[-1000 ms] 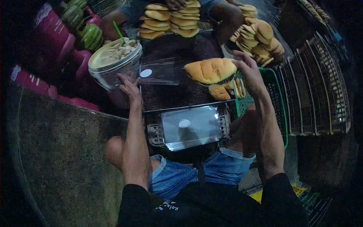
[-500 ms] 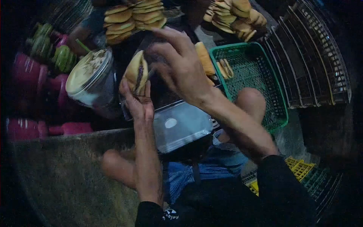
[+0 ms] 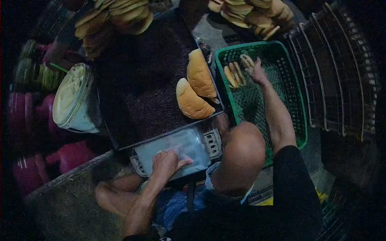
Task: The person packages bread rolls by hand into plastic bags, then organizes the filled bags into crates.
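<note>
My left hand (image 3: 165, 164) rests over a translucent lidded container (image 3: 193, 146), fingers bent down and thumb spread to the right, with nothing visible in it. My right hand (image 3: 257, 74) reaches into the green basket (image 3: 299, 102), its fingers closed around a pale filled bun (image 3: 247, 62), partly blurred. Beside it in the basket stand filled buns (image 3: 235, 75) on edge. Two golden buns (image 3: 200, 76) (image 3: 193, 101) lie at the right side of a large dark tray (image 3: 140, 80), next to the basket.
Flat bread is stacked at the top left (image 3: 128, 14) and top right (image 3: 253, 14). A tub of cream (image 3: 72, 98) stands left of the tray, near pink items (image 3: 72, 156). Wire racks (image 3: 329, 76) stand at the right. My bent knee (image 3: 243, 146) is beside the basket.
The filled bun has left my left hand, which has dropped to the container. My right hand has moved right and down into the basket. The view has shifted, showing more of the tray.
</note>
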Tool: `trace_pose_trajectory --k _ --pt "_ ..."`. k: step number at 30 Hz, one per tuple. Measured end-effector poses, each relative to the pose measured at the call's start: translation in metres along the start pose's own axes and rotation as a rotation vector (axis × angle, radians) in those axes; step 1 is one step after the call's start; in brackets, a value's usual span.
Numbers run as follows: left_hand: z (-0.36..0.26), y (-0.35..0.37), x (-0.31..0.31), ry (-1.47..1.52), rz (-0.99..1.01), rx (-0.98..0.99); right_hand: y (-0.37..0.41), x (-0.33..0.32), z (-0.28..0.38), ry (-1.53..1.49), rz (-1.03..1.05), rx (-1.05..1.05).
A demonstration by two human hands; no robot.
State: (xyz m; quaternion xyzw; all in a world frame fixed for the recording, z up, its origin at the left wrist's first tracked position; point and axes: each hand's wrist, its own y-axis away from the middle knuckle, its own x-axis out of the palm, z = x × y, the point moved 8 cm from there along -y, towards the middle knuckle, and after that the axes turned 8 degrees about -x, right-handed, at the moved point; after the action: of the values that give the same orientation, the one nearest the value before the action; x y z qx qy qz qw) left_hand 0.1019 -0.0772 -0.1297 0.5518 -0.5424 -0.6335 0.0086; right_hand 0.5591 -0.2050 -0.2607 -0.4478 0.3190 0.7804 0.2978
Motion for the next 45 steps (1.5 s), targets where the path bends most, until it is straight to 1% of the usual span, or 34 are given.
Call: trace_pose_trajectory --k 3,4,6,7,8,9,10,11,12,13,15,16,18,20,21,22,24,25,26,28,29,30,31,33,34,35,37,38,39,40,41,42,43,45 --pt "0.008 -0.004 0.007 0.137 -0.152 0.091 -0.076 0.077 -0.050 -0.375 -0.039 -0.179" --pt "0.013 -0.003 0.013 0.107 -0.091 0.097 -0.074 0.061 -0.037 -0.406 -0.091 -0.143" --pt "0.017 -0.006 0.017 0.052 0.019 0.129 -0.056 -0.001 -0.006 -0.454 -0.215 -0.072" --pt "0.014 0.003 0.007 0.265 0.050 0.086 -0.027 -0.051 0.058 -0.551 -0.200 -0.186" --pt "0.005 0.018 -0.012 0.473 0.078 0.045 0.023 -0.100 0.140 -0.736 -0.085 -0.326" --pt "-0.002 0.033 -0.024 0.688 0.110 -0.001 0.066 -0.128 0.203 -0.748 0.097 -0.516" --pt "-0.011 0.044 -0.043 0.756 -0.011 0.067 0.111 -0.137 0.254 -0.749 0.298 -0.707" --pt "-0.017 0.052 -0.060 0.815 -0.136 0.135 0.159 -0.131 0.284 -0.783 0.432 -0.806" --pt "-0.022 0.059 -0.075 0.863 -0.314 0.192 0.218 -0.140 0.332 -0.536 0.598 -0.952" --pt "-0.024 0.068 -0.089 0.897 -0.499 0.255 0.252 -0.140 0.360 -0.349 0.573 -0.994" --pt "-0.016 0.097 -0.106 0.812 -1.010 0.432 0.273 -0.145 0.381 -0.308 0.286 -0.988" --pt "-0.011 0.112 -0.107 0.749 -1.256 0.521 0.282 -0.148 0.384 -0.474 0.266 -0.928" --pt "0.047 0.070 -0.087 1.567 -1.119 0.192 0.290 -0.159 0.381 -0.795 0.211 -0.798" --pt "0.066 0.044 -0.068 1.990 -0.785 0.066 0.294 -0.144 0.372 -0.864 0.315 -0.666" --pt "0.071 0.040 -0.072 1.998 -0.601 0.134 0.292 -0.136 0.363 -0.896 0.364 -0.598" --pt "0.070 0.037 -0.069 1.995 -0.415 0.201 0.280 -0.112 0.348 -0.889 0.560 -0.512" --pt "0.091 0.045 -0.068 1.599 -0.793 0.075 0.232 -0.118 0.305 -0.485 0.148 -0.653" --pt "0.097 0.061 -0.064 1.391 -0.955 -0.016 0.234 -0.128 0.313 -0.281 -0.036 -0.713" --pt "0.097 0.073 -0.058 1.233 -0.823 -0.184 0.231 -0.138 0.316 -0.428 -0.073 -0.676" --pt "0.103 0.072 -0.033 0.861 -0.991 -0.210 0.231 -0.165 0.326 -0.681 -0.198 -0.554" --pt "0.100 0.066 -0.021 0.667 -1.053 -0.218 0.230 -0.159 0.338 -0.755 -0.179 -0.580" --pt "0.097 0.055 -0.010 0.441 -0.931 -0.275 0.228 -0.151 0.348 -0.831 -0.165 -0.600" --pt "0.091 0.065 -0.014 0.370 -0.993 -0.272 0.225 -0.141 0.354 -0.904 -0.152 -0.614" --pt "0.071 0.087 -0.044 0.197 -1.128 -0.234 0.209 -0.108 0.366 -0.870 -0.203 -0.755" --pt "0.063 0.072 -0.053 0.351 -0.882 -0.182 0.219 -0.094 0.383 -1.084 -0.065 -0.674" --pt "0.068 0.040 -0.050 1.038 -0.640 0.064 0.228 -0.080 0.403 -1.298 0.074 -0.594" --pt "0.061 0.021 -0.080 1.825 -0.235 0.466 0.232 -0.062 0.420 -1.385 0.117 -0.593" --pt "0.062 0.043 -0.119 1.961 -0.169 0.617 0.232 -0.055 0.421 -1.429 0.142 -0.588" --pt "0.085 0.039 -0.132 2.069 -0.257 0.358 0.236 -0.056 0.414 -1.474 0.137 -0.499" --pt "0.100 0.046 -0.147 2.114 -0.378 0.247 0.248 -0.063 0.410 -1.514 0.136 -0.414" --pt "0.107 0.044 -0.169 2.176 -0.316 0.432 0.254 -0.068 0.406 -1.551 0.137 -0.334" --pt "0.120 0.041 -0.179 2.213 -0.369 0.426 0.253 -0.070 0.401 -1.562 0.105 -0.345" --pt "0.127 0.056 -0.207 1.891 -0.621 0.495 0.247 -0.064 0.400 -1.535 0.151 -0.314" --pt "0.131 0.118 -0.249 1.148 -1.195 0.113 0.237 -0.051 0.404 -1.474 0.260 -0.248"
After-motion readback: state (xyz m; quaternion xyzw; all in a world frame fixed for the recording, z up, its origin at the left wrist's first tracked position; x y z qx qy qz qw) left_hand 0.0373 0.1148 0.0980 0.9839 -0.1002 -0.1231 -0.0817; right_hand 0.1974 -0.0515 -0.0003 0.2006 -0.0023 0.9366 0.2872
